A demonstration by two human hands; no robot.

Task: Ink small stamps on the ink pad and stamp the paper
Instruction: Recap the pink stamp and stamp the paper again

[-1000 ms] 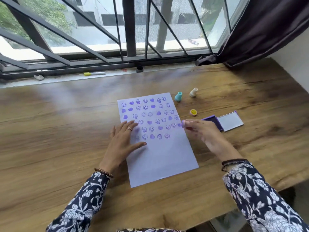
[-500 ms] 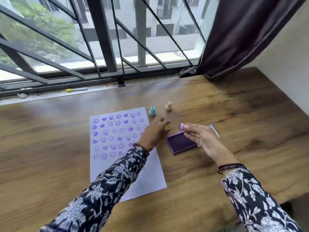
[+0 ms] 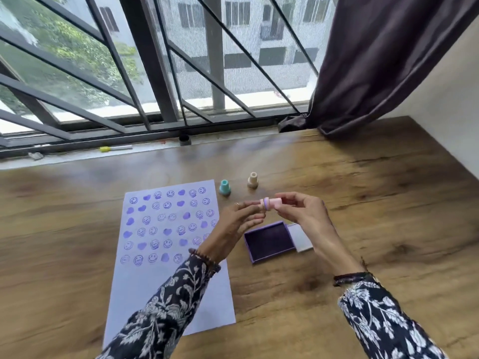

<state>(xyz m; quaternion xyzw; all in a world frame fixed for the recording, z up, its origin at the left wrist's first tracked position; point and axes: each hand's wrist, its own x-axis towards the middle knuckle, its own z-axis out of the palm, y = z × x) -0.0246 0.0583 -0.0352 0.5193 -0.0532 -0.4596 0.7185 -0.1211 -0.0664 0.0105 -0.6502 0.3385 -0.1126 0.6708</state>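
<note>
A small pink stamp with a purple-inked face is held sideways in the air above the open purple ink pad. My right hand pinches its handle. My left hand meets it from the left, fingertips closed on the inked end. The white paper lies to the left on the wooden table, its upper half covered in rows of purple smileys and hearts. My left forearm crosses the paper's lower right part.
A teal stamp and a beige stamp stand upright behind the paper's top right corner. The pad's lid lies beside the pad. A yellow-capped marker rests on the window sill. A dark curtain hangs at the right.
My left hand left the paper, reached toward the yellow smiley piece near the pad, then rose to meet the stamp. My right hand lifted the pink stamp from the paper to above the pad.
</note>
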